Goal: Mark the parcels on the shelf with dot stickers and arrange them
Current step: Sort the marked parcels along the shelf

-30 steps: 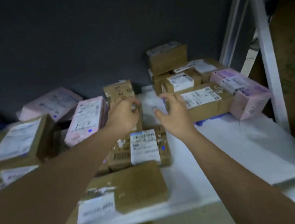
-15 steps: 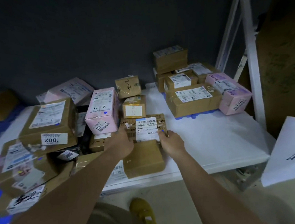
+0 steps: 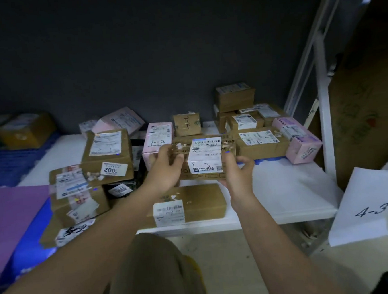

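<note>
We are holding a flat brown cardboard parcel with a white shipping label (image 3: 205, 156) in both hands, lifted clear of the white shelf board (image 3: 284, 186) and tilted so that its labelled face is turned toward us. The left hand (image 3: 164, 170) is gripping the parcel's left end, fingers curled over the top edge. The right hand (image 3: 235, 171) is gripping the right end, thumb lying on the front face, its tip just below a small blue dot sticker (image 3: 227, 152) sitting on the cardboard beside the label. Handwritten "1-3" is showing on the label's lower left.

Under the held parcel, a long brown cardboard box with a white barcode label (image 3: 193, 205) is lying along the shelf's front edge. Behind the left hand a pink rectangular box marked "1-2" (image 3: 158, 138) is standing upright, and a small brown taped box marked "2-2" (image 3: 187, 124) is sitting toward the back edge. In the back right corner a group of brown cartons (image 3: 257, 139) is stacked, with a pink wrapped box (image 3: 298, 138) at its right end. On the left half, a large brown carton labelled "002" (image 3: 108, 156) is resting on other parcels. A white paper sheet marked "4-3" (image 3: 367, 205) is hanging beyond the shelf's right front corner.
</note>
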